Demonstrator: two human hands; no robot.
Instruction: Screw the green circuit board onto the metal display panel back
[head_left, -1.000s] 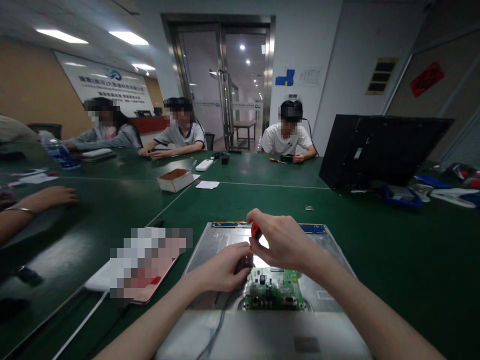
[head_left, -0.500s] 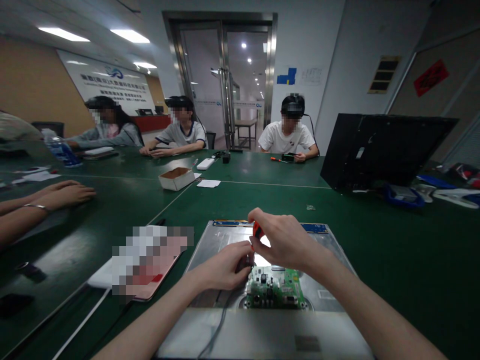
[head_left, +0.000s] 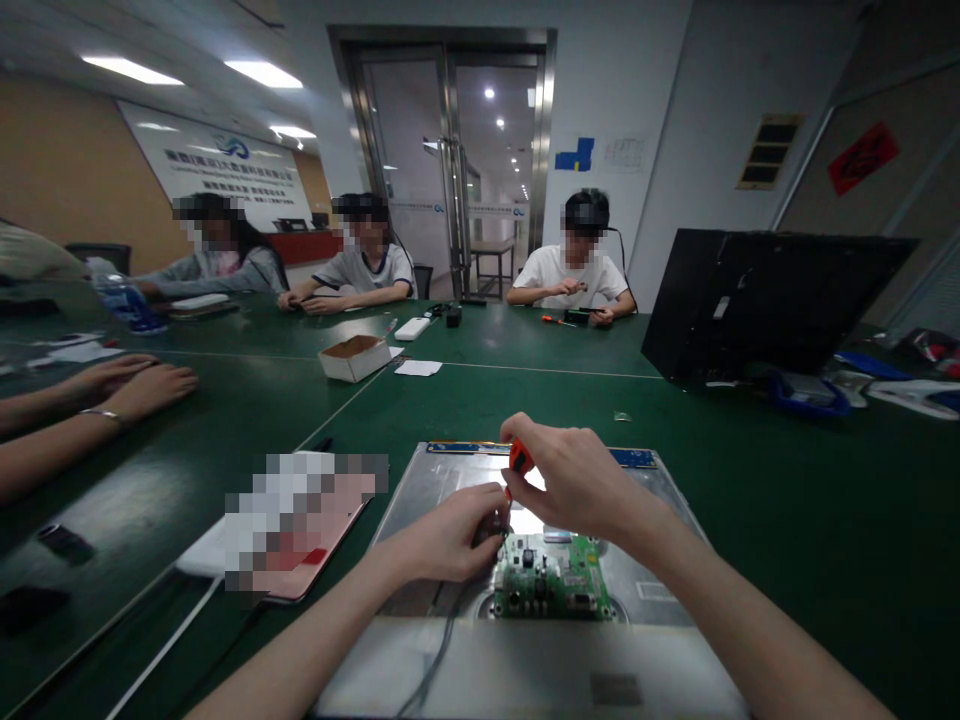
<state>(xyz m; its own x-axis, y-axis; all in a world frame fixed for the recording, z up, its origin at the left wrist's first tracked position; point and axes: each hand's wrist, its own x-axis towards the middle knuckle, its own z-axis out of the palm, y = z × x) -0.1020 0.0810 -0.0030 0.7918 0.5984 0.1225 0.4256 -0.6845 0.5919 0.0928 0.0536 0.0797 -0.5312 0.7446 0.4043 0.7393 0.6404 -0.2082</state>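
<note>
My right hand (head_left: 577, 480) grips a screwdriver by its orange-red and black handle (head_left: 519, 458), which stands nearly upright. The shaft runs down toward the upper left corner of a green circuit board (head_left: 551, 580); its tip is hidden. Close against the shaft, my left hand (head_left: 457, 530) has its fingers curled and rests at the board's left side. What those fingers pinch is hidden. The board sits on the metal back of a flat display panel (head_left: 645, 540), which has a narrow blue board strip (head_left: 634, 458) along its far edge. A dark cable (head_left: 442, 650) runs below my left hand.
Left of the panel lie a pink phone (head_left: 330, 540) and a white device (head_left: 202, 550) with a cable. A small open box (head_left: 352, 360) stands farther back. A black monitor (head_left: 765, 300) is at right. Another person's hands (head_left: 142, 390) rest at left; several people sit across the table.
My hands and the screwdriver have barely shifted. The person across at the right has raised one hand to chest height. The hands at left have moved slightly.
</note>
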